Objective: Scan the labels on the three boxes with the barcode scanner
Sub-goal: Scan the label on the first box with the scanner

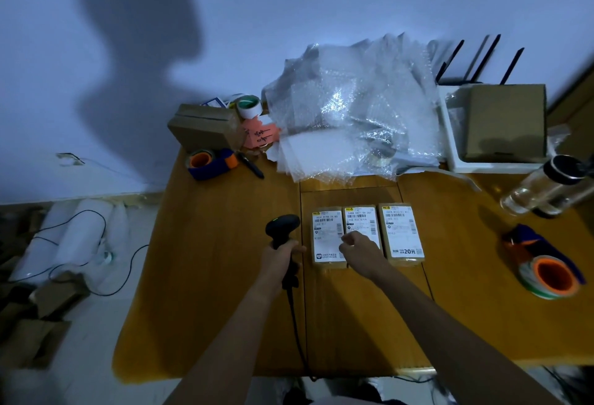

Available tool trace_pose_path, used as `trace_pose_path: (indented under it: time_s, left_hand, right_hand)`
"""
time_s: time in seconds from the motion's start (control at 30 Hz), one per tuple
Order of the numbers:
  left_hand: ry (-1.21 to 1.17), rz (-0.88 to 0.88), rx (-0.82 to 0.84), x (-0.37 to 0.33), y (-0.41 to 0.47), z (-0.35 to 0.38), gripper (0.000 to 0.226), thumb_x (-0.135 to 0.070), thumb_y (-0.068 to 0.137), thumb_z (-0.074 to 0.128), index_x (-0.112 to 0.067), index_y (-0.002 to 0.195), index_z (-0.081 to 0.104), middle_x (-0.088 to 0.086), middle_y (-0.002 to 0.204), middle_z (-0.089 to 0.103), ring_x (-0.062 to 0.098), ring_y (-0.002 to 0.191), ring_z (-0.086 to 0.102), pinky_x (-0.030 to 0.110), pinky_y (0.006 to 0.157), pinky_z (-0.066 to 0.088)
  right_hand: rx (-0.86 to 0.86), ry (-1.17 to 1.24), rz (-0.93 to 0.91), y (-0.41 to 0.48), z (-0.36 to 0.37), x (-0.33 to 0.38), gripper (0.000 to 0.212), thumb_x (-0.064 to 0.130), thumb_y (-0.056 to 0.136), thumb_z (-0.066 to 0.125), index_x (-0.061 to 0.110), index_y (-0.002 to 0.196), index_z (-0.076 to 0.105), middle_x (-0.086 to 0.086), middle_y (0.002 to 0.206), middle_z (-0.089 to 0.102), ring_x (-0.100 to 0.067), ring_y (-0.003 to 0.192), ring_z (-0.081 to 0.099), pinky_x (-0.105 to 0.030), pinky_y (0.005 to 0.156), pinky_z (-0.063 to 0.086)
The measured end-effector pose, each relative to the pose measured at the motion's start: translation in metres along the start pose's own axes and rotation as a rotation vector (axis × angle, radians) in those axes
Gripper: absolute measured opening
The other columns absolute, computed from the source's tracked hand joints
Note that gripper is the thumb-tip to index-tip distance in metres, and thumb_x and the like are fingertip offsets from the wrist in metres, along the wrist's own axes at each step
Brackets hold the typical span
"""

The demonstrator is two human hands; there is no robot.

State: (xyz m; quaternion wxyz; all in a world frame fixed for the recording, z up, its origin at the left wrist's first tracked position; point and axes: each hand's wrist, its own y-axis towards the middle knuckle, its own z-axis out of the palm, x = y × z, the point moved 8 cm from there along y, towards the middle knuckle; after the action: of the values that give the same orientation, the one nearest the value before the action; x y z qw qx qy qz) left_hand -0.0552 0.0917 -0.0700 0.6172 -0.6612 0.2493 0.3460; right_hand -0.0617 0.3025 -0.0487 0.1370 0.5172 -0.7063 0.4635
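Observation:
Three small brown boxes with white shipping labels lie side by side on the wooden table: the left box, the middle box and the right box. My left hand grips the handle of a black barcode scanner, whose head sits just left of the left box and shows a small green light. My right hand rests with curled fingers on the lower part of the middle box, touching the edge between the left and middle labels. The scanner's cable runs back toward me.
A heap of bubble wrap fills the back of the table. A tape dispenser, a pen and a cardboard box sit back left. A white tray with a box, a clear bottle and another tape dispenser are at right.

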Motion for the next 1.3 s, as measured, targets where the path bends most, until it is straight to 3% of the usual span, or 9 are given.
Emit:
trace_pose_path:
  time_s: [0.2, 0.3, 0.5, 0.63, 0.8, 0.9, 1.1, 1.3]
  left_hand:
    - [0.042, -0.049, 0.002, 0.010, 0.005, 0.006, 0.023, -0.021, 0.092, 0.070, -0.010, 0.111, 0.065, 0.006, 0.064, 0.068, 0.020, 0.051, 0.061, 0.034, 0.058, 0.050]
    - [0.038, -0.064, -0.007, 0.011, 0.005, 0.008, 0.016, -0.017, 0.093, 0.068, -0.011, 0.108, 0.063, 0.004, 0.064, 0.069, 0.019, 0.051, 0.060, 0.029, 0.051, 0.051]
    - [0.048, -0.087, -0.040, 0.018, 0.007, -0.006, 0.031, -0.021, 0.092, 0.070, -0.005, 0.119, 0.064, 0.011, 0.068, 0.066, 0.019, 0.048, 0.061, 0.028, 0.049, 0.052]
    - [0.034, -0.111, -0.074, 0.025, 0.005, -0.021, 0.030, -0.022, 0.092, 0.071, -0.005, 0.117, 0.068, 0.012, 0.070, 0.065, 0.018, 0.048, 0.060, 0.026, 0.047, 0.051]
    - [0.014, -0.117, -0.110, 0.034, -0.004, -0.036, 0.025, -0.021, 0.093, 0.070, -0.004, 0.112, 0.072, 0.011, 0.080, 0.070, 0.019, 0.052, 0.059, 0.029, 0.052, 0.052]
    - [0.044, -0.106, -0.105, 0.036, -0.009, -0.038, 0.023, -0.023, 0.095, 0.069, -0.007, 0.110, 0.074, 0.010, 0.075, 0.068, 0.018, 0.053, 0.059, 0.026, 0.051, 0.052]
    - [0.039, -0.102, -0.111, 0.039, -0.012, -0.042, 0.025, -0.023, 0.094, 0.070, -0.005, 0.111, 0.073, 0.011, 0.068, 0.066, 0.018, 0.051, 0.059, 0.028, 0.052, 0.050]
    - [0.022, -0.115, -0.130, 0.038, -0.010, -0.046, 0.025, -0.022, 0.093, 0.071, -0.005, 0.111, 0.072, 0.014, 0.082, 0.071, 0.018, 0.053, 0.060, 0.029, 0.051, 0.051]
  right_hand:
    - [0.040, 0.029, 0.025, -0.001, 0.006, 0.003, 0.048, 0.026, 0.103, 0.051, 0.007, 0.148, 0.047, -0.012, 0.148, 0.054, -0.028, 0.131, 0.054, -0.041, 0.104, 0.048]
    - [0.049, 0.044, 0.035, -0.002, 0.011, 0.005, 0.048, 0.027, 0.103, 0.051, 0.008, 0.147, 0.047, -0.011, 0.147, 0.055, -0.027, 0.131, 0.054, -0.040, 0.103, 0.047]
    - [0.042, 0.162, 0.089, -0.002, 0.017, 0.005, 0.044, 0.028, 0.101, 0.053, 0.011, 0.142, 0.050, -0.007, 0.136, 0.060, -0.023, 0.119, 0.058, -0.042, 0.100, 0.052]
    - [0.079, 0.205, 0.130, -0.005, 0.031, 0.003, 0.038, 0.025, 0.102, 0.053, 0.009, 0.136, 0.051, -0.004, 0.120, 0.061, -0.022, 0.106, 0.061, -0.040, 0.086, 0.054]
    - [0.146, 0.191, 0.150, -0.008, 0.052, 0.002, 0.038, 0.019, 0.103, 0.051, 0.004, 0.137, 0.059, -0.014, 0.131, 0.065, -0.025, 0.101, 0.062, -0.034, 0.075, 0.050]
    - [0.176, 0.193, 0.191, -0.011, 0.062, -0.001, 0.041, 0.021, 0.103, 0.052, 0.003, 0.140, 0.056, -0.013, 0.125, 0.064, -0.023, 0.097, 0.061, -0.030, 0.070, 0.049]
    - [0.241, 0.224, 0.155, -0.013, 0.075, 0.005, 0.052, 0.017, 0.101, 0.057, 0.011, 0.151, 0.045, -0.013, 0.147, 0.057, -0.028, 0.126, 0.057, -0.036, 0.096, 0.048]
    - [0.236, 0.285, 0.163, -0.016, 0.073, 0.010, 0.047, 0.017, 0.104, 0.054, 0.009, 0.150, 0.046, -0.014, 0.147, 0.057, -0.029, 0.134, 0.054, -0.034, 0.097, 0.044]
